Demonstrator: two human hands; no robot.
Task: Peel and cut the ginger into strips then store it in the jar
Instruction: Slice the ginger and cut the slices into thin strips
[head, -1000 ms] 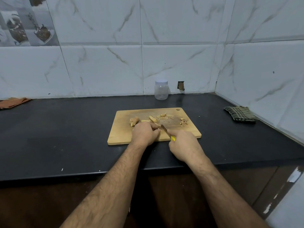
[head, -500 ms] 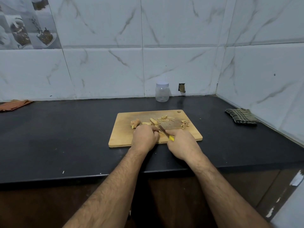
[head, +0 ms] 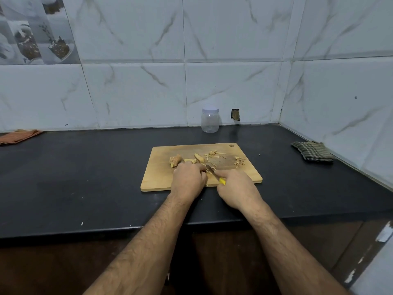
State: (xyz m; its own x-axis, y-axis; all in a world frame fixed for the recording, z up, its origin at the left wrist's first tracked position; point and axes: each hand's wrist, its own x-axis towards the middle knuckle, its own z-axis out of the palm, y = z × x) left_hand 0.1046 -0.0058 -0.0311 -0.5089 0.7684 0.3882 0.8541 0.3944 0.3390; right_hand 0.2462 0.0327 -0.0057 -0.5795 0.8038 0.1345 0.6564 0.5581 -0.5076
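Marble-tiled corner, black worktop (head: 85,177), wooden cutting board (head: 159,179) in the middle. Left hand (head: 188,180) has fingers curled down over a ginger piece on the board, piece mostly hidden. Right hand (head: 238,189) grips yellow-handled knife (head: 213,173), blade tip at the left fingers. Cut strips (head: 212,155), peeled chunks (head: 198,157), unpeeled knob (head: 175,161) and peel scraps (head: 239,161) lie behind. Ginger likely light, firm, fibrous, slick once peeled: pin flat side down, fingertips tucked. Jar (head: 210,120), lid on, stands by the wall.
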